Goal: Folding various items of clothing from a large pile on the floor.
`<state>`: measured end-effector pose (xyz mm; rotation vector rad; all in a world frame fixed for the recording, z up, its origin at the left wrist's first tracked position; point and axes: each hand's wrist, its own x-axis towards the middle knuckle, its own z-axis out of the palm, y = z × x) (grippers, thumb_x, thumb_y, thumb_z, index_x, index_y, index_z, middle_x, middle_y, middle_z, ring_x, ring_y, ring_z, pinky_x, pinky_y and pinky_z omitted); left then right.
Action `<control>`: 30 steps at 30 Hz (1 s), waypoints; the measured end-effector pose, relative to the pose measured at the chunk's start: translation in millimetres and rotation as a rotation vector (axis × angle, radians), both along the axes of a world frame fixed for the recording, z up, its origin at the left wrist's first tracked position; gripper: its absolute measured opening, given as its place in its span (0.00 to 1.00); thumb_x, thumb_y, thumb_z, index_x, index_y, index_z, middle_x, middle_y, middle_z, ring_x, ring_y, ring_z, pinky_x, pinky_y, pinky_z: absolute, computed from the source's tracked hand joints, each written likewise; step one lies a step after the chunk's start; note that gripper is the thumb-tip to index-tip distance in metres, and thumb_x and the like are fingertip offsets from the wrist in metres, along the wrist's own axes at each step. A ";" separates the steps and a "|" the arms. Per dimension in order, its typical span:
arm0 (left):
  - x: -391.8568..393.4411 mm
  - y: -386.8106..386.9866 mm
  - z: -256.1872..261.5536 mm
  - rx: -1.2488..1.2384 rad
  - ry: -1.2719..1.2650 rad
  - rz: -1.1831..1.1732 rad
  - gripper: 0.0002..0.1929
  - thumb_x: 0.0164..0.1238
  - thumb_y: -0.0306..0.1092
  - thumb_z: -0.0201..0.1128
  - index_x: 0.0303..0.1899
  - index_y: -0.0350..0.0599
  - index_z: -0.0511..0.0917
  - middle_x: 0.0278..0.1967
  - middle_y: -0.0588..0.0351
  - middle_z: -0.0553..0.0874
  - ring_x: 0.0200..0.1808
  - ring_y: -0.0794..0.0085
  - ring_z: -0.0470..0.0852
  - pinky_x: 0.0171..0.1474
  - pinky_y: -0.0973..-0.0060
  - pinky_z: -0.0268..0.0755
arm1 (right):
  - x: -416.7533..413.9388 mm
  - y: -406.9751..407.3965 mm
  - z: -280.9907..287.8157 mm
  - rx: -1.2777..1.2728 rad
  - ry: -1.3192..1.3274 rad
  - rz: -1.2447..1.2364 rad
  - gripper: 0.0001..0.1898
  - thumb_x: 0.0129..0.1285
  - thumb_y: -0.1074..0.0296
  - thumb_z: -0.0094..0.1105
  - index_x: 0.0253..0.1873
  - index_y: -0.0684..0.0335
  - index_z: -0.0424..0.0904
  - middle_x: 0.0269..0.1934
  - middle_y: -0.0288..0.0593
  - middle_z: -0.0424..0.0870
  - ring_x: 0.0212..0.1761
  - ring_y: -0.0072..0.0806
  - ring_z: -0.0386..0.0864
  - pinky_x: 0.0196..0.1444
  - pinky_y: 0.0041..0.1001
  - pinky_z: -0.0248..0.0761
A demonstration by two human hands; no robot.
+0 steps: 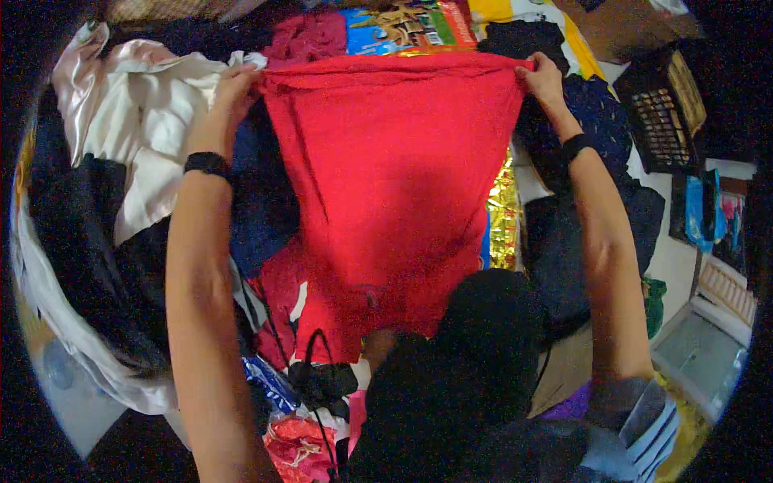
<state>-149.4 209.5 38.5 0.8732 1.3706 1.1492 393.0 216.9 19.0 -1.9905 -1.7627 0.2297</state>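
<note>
A red cloth garment (398, 151) hangs spread between my two hands, its upper edge stretched nearly straight. My left hand (237, 90) pinches its upper left corner. At the upper right corner, the fingers of my right hand (542, 78) grip the fabric. The garment narrows towards my body, and a shadow falls across its middle. White and pale pink satin fabric (154, 115) lies beside my left hand. Close to my right hand is a piece of black cloth (524, 43). Dark bands circle both wrists.
A colourful printed package (410, 27) and maroon cloth (308, 36) lie beyond the garment. Gold foil (504, 211) shows at its right. Dark clothes (102, 265) pile up on the left. A dark woven basket (661, 121) stands far right. Below lies a red plastic bag (300, 447).
</note>
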 end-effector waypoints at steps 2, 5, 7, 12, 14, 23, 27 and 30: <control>1.2 -0.2 10.2 -0.077 -0.029 0.021 0.10 0.55 0.23 0.60 0.40 0.39 0.74 0.31 0.52 0.81 0.29 0.66 0.80 0.33 0.73 0.77 | -15.3 5.8 0.7 0.045 0.022 0.075 0.15 0.50 0.60 0.68 0.37 0.63 0.75 0.27 0.44 0.82 0.28 0.30 0.81 0.33 0.28 0.73; 6.9 -2.4 1.3 -0.264 -0.174 0.131 0.11 0.56 0.24 0.63 0.41 0.40 0.74 0.35 0.50 0.81 0.33 0.66 0.80 0.37 0.73 0.79 | -45.3 7.3 1.8 -0.050 0.139 0.059 0.15 0.50 0.59 0.66 0.37 0.63 0.76 0.34 0.52 0.82 0.39 0.45 0.81 0.42 0.36 0.72; 32.3 -4.8 0.7 -0.191 -0.339 0.105 0.19 0.57 0.24 0.63 0.51 0.40 0.71 0.44 0.49 0.79 0.42 0.65 0.79 0.43 0.74 0.79 | -45.5 8.7 0.8 -0.050 0.131 0.032 0.15 0.51 0.58 0.66 0.37 0.64 0.76 0.34 0.52 0.82 0.39 0.45 0.81 0.42 0.36 0.72; 76.6 -11.0 -15.0 -0.082 -0.341 -0.060 0.28 0.63 0.23 0.56 0.66 0.44 0.61 0.61 0.53 0.69 0.53 0.63 0.76 0.59 0.69 0.68 | -37.2 10.1 -3.0 -0.046 0.047 -0.016 0.17 0.51 0.54 0.66 0.36 0.63 0.76 0.34 0.53 0.82 0.39 0.46 0.81 0.42 0.37 0.72; 82.1 -18.3 -30.9 -0.094 -0.257 -0.061 0.27 0.63 0.22 0.53 0.65 0.44 0.63 0.65 0.55 0.67 0.57 0.64 0.73 0.63 0.69 0.62 | -36.3 14.1 -7.6 -0.111 0.159 0.000 0.19 0.50 0.52 0.66 0.36 0.62 0.77 0.34 0.52 0.82 0.40 0.46 0.81 0.42 0.37 0.72; 109.1 -54.6 -54.7 0.348 0.888 -0.251 0.23 0.58 0.42 0.64 0.56 0.46 0.75 0.61 0.40 0.70 0.64 0.53 0.66 0.65 0.65 0.58 | -104.1 13.2 10.1 -0.313 0.948 0.055 0.14 0.57 0.73 0.64 0.44 0.65 0.69 0.35 0.43 0.79 0.28 0.28 0.81 0.30 0.28 0.81; 181.4 -124.2 -51.1 0.460 0.736 -0.526 0.19 0.58 0.48 0.64 0.43 0.42 0.80 0.42 0.47 0.82 0.48 0.57 0.78 0.53 0.65 0.70 | -120.8 8.3 4.9 -0.271 1.004 0.277 0.13 0.59 0.71 0.61 0.48 0.65 0.73 0.37 0.44 0.81 0.35 0.27 0.81 0.35 0.26 0.79; 212.0 -190.8 -75.3 0.227 0.667 -0.599 0.21 0.56 0.50 0.66 0.41 0.40 0.80 0.36 0.46 0.82 0.40 0.57 0.81 0.45 0.64 0.73 | -130.0 -21.3 17.8 -0.296 0.910 0.345 0.13 0.61 0.69 0.59 0.49 0.66 0.74 0.38 0.44 0.82 0.35 0.26 0.81 0.35 0.24 0.77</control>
